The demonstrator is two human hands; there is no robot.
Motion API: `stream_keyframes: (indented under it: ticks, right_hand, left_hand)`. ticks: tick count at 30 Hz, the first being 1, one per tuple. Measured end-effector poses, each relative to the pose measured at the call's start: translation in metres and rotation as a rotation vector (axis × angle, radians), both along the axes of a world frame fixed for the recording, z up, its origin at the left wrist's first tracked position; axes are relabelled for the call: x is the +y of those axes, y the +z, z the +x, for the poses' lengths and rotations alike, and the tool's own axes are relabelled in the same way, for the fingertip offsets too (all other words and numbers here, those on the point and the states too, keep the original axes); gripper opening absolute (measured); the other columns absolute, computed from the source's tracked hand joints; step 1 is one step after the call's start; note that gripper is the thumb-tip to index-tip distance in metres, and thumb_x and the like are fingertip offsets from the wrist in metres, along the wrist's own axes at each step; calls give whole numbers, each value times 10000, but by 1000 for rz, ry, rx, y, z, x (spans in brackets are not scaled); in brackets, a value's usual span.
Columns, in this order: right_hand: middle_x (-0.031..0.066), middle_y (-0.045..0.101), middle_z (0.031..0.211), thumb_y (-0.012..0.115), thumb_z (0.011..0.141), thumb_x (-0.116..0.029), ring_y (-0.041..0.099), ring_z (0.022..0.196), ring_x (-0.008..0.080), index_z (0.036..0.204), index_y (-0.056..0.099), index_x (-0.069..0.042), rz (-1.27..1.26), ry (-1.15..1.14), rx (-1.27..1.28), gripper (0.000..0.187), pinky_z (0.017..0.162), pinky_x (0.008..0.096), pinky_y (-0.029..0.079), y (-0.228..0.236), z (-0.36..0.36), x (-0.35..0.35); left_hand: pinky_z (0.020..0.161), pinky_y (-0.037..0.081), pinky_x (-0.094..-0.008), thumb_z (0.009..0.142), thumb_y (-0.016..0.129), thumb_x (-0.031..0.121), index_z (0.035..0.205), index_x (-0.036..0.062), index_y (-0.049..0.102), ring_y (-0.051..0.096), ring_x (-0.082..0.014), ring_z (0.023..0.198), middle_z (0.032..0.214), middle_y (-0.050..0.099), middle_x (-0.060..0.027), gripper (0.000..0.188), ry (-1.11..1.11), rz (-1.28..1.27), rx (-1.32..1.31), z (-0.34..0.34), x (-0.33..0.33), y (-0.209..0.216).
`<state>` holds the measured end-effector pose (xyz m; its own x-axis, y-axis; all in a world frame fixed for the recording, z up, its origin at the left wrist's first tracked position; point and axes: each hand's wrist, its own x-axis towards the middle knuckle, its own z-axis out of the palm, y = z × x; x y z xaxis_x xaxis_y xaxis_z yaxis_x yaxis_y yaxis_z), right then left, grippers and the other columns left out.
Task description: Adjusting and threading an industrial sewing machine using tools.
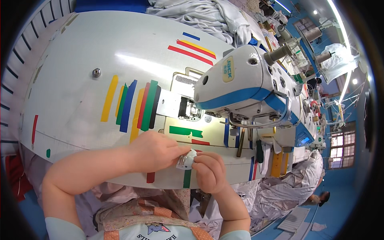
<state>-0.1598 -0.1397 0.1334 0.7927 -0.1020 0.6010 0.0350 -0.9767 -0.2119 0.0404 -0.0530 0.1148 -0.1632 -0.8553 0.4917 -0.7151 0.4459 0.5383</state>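
Both hands meet at the table's near edge, in front of a white and blue sewing machine (240, 80). Between them is a small white, rounded piece (186, 160) with metal-looking slots and a dark dot; its exact kind is hard to make out. My left hand (156, 150) reaches in from the left, with thumb and finger closed at the piece's upper side. My right hand (211, 170) is curled and pinches its right edge. Just beyond them lies the machine's bed plate (184, 138) with green and red tape on it. Metal parts (192, 110) are exposed beneath the machine head.
Coloured tape strips (150, 106) cover the white table (72, 60) left of the machine. A metal knob-like part (96, 72) sits farther left. Tools with a dark green handle (260, 152) lie at the right. White fabric is heaped at the back (200, 16) and lower right (276, 200).
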Motion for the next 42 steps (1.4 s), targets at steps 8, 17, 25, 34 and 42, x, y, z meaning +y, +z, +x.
stream_keyframes:
  ticks: [8, 17, 25, 34, 42]
  right_hand:
    - [142, 589, 866, 584, 730, 104, 589, 740, 307, 879, 528, 5, 105, -108, -17, 187, 634, 370, 503, 4, 9, 6]
    - [118, 599, 800, 556, 777, 97, 606, 690, 240, 878, 531, -4, 389, -304, 23, 145, 607, 304, 483, 9, 21, 0]
    - [42, 612, 734, 591, 847, -38, 588, 579, 89, 892, 587, 16, 1326, -695, 307, 71, 550, 201, 492, 15, 36, -50]
    - [34, 650, 713, 672, 785, -171, 593, 581, 93, 866, 681, -30, 1378, -833, 321, 162, 555, 218, 457, -1, 44, -84]
    - [11, 620, 714, 623, 868, -138, 576, 601, 80, 933, 637, -41, 771, -684, 206, 118, 582, 204, 462, -68, 18, -120]
  left_hand:
    - [467, 479, -310, 663, 684, 91, 854, 122, 685, 596, -190, 543, 648, 609, -14, 193, 51, -48, 134, -4, 5, 6]
    - [478, 415, -300, 756, 674, 61, 802, 14, 640, 522, -215, 496, 625, 571, -105, 74, 104, 323, 792, 6, 7, 24]
    - [552, 463, -340, 786, 654, 126, 763, 56, 621, 583, -251, 611, 686, 593, -72, 81, 250, 186, 155, 24, -14, 8]
    - [583, 504, -344, 756, 653, 107, 811, 103, 623, 615, -235, 697, 843, 608, -31, 62, 148, 189, -2, 23, -19, 1]
    - [613, 511, -347, 804, 610, 171, 1079, 98, 601, 623, -222, 726, 1103, 555, -92, 285, 65, 123, -157, 18, -29, 1]
